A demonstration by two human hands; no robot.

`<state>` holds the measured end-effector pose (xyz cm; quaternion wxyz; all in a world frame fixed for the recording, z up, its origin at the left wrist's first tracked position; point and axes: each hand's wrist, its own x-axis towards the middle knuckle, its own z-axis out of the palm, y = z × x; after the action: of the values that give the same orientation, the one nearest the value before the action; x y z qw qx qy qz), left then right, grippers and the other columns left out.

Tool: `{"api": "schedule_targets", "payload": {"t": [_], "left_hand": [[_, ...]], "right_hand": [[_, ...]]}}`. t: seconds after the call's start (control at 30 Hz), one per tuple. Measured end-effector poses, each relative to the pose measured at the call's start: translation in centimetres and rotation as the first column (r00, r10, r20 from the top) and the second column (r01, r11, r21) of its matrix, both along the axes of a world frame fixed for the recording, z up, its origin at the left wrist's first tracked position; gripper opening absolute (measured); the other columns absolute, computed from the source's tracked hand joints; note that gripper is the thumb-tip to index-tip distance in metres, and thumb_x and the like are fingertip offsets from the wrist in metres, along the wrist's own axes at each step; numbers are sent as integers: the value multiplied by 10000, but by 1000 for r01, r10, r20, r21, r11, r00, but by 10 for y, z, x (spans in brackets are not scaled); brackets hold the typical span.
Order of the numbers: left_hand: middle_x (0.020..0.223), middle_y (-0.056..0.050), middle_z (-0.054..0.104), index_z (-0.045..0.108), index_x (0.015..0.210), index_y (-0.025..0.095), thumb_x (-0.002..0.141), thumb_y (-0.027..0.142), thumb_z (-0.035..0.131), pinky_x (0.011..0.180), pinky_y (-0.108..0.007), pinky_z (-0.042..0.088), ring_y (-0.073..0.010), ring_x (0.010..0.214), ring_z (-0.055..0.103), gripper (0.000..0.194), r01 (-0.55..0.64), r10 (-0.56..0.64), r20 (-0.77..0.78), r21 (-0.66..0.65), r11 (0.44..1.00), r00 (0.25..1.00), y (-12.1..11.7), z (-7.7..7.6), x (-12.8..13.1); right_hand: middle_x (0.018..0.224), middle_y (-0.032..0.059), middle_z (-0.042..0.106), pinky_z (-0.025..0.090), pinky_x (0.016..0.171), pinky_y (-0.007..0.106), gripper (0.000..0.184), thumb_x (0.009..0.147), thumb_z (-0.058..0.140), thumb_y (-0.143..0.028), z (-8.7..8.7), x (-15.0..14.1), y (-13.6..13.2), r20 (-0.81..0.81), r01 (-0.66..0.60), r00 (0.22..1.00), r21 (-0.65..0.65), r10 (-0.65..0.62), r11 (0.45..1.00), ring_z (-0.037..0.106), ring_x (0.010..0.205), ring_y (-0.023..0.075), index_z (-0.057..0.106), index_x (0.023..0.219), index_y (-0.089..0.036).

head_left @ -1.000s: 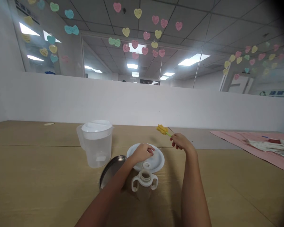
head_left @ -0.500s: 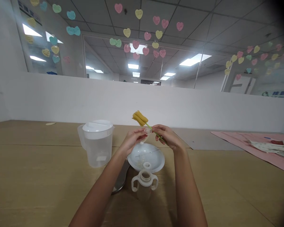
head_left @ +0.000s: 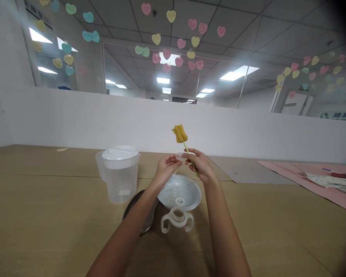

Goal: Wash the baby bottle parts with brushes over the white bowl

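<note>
Tilted steeper than half a second ago, the yellow-headed brush (head_left: 180, 133) leans from the curled right hand (head_left: 199, 163); left hand (head_left: 165, 169) fingertips, nearly together, pinch a clear ring (head_left: 179, 156) above the bowl (head_left: 194, 195).

Hands (head_left: 163, 170): two
Lidded pitcher (head_left: 120, 181): one
White bowl (head_left: 193, 197): one
Metal dish (head_left: 149, 222): one
Handled bottle (head_left: 177, 231): one
Sponge brush (head_left: 180, 134): one
Held clear piece (head_left: 179, 156): one

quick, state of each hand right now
Left hand: closed, pinching a small clear round piece.
Right hand: closed, holding a yellow sponge brush, seemingly touching that piece too.
</note>
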<state>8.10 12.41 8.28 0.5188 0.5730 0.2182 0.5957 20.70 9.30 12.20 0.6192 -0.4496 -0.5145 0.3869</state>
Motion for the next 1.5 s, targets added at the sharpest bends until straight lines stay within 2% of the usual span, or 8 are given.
{"api": "schedule_targets", "payload": {"t": [0.3, 0.5, 0.73, 0.97, 1.1, 1.2, 1.37, 1.5], "left_hand": [[746, -18, 602, 586, 769, 144, 641, 297, 647, 675, -257, 430, -105, 641, 564, 209, -3, 12, 81, -113, 994, 997, 8, -2, -3], [673, 7, 560, 611, 724, 144, 676, 286, 596, 575, -210, 356, -71, 558, 460, 150, -112, 113, 30, -49, 993, 993, 10, 2, -10], [548, 29, 481, 565, 639, 143, 701, 257, 553, 555, -228, 331, -91, 519, 433, 130, -105, 104, -21, -92, 990, 994, 9, 1, -6], [486, 53, 394, 451, 567, 165, 737, 288, 451, 553, -230, 373, -80, 460, 432, 210, 42, -37, 33, -171, 984, 999, 3, 2, -2], [445, 90, 280, 462, 619, 166, 750, 294, 456, 485, -213, 354, -52, 367, 323, 183, 66, -44, 106, -209, 976, 993, -2, 9, -7], [529, 61, 422, 527, 746, 149, 764, 265, 506, 593, -215, 423, -58, 475, 455, 120, 111, -40, 282, -239, 965, 959, -3, 15, -14], [766, -25, 570, 540, 756, 138, 812, 127, 467, 802, -290, 442, -106, 759, 569, 93, 228, -31, 463, -378, 897, 886, -4, 23, -21], [810, -38, 574, 558, 779, 145, 829, 143, 468, 821, -263, 442, -98, 786, 562, 103, 318, -40, 542, -430, 845, 839, -1, 25, -22]], "right_hand": [[878, 64, 620, 255, 268, 135, 228, 723, 552, -351, 3, 2, -7, 250, 76, 964, 50, -86, 996, 485, 451, 50, 589, 822, -149], [670, 32, 610, 225, 258, 143, 244, 721, 556, -365, 8, 25, -22, 499, 47, 866, -11, -35, 999, 381, 373, 39, 632, 802, -147], [597, 13, 581, 218, 262, 153, 250, 719, 565, -369, 10, 25, -28, 575, 3, 817, -60, 32, 998, 339, 353, 33, 650, 791, -146], [609, 16, 584, 220, 271, 159, 289, 704, 583, -407, 10, 30, -30, 573, -50, 816, -57, 74, 997, 363, 374, 43, 655, 819, -151], [650, 26, 606, 249, 281, 160, 313, 692, 592, -420, 12, 29, -29, 474, 70, 873, 104, -111, 992, 394, 402, 54, 647, 855, -159], [675, 35, 606, 264, 287, 161, 338, 704, 572, -435, 14, 31, -31, 377, 162, 899, 187, -223, 969, 400, 409, 55, 633, 885, -156], [633, 27, 595, 258, 288, 154, 299, 696, 586, -418, 13, 39, -36, 539, 31, 841, 48, -53, 998, 409, 411, 58, 647, 831, -158], [635, 25, 597, 256, 287, 159, 308, 687, 594, -421, 11, 35, -30, 563, 46, 824, 42, -62, 998, 400, 403, 54, 653, 836, -158]]}}
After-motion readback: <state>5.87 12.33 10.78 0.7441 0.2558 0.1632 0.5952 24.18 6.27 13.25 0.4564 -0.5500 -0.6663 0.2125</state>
